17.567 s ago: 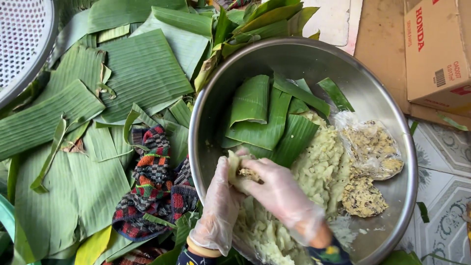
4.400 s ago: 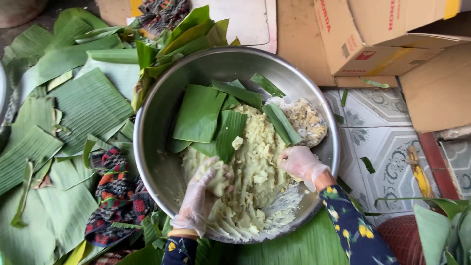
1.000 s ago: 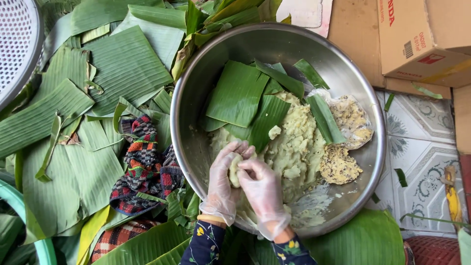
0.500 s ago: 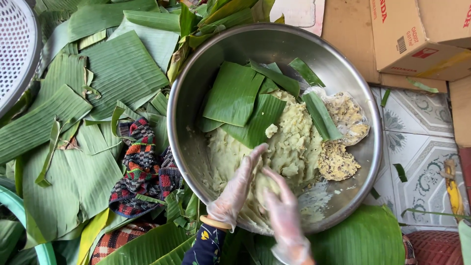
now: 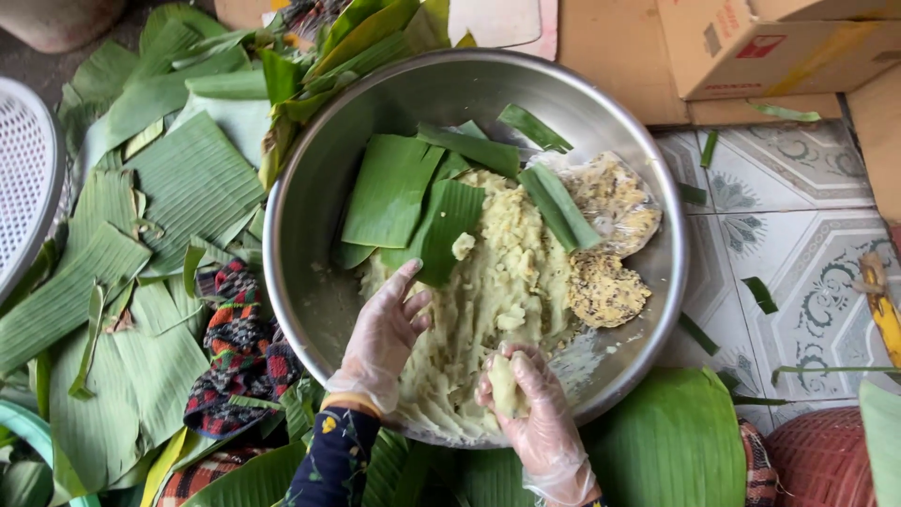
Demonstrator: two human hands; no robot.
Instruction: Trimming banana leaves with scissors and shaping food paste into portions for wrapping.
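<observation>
A large steel bowl point(image 5: 310, 188) holds pale yellow mashed dough point(image 5: 511, 282), pieces of banana leaf point(image 5: 394, 188) and two speckled filling patties point(image 5: 605, 286). Both my hands wear clear plastic gloves. My left hand point(image 5: 385, 333) rests flat, fingers spread, on the near left side of the dough. My right hand point(image 5: 530, 413) is at the bowl's near rim, fingers curled around a small lump of dough point(image 5: 504, 383).
Banana leaves point(image 5: 178, 188) cover the floor on the left, with a plaid cloth point(image 5: 235, 347) lying on them. A white basket point(image 5: 23, 178) sits far left. Cardboard boxes point(image 5: 751, 47) stand at the top right on patterned tiles. A reddish woven basket point(image 5: 826, 460) is at the bottom right.
My hands have come apart. The right hand has drawn back to the near rim with a lump of dough, and the left hand has spread flat on the dough.
</observation>
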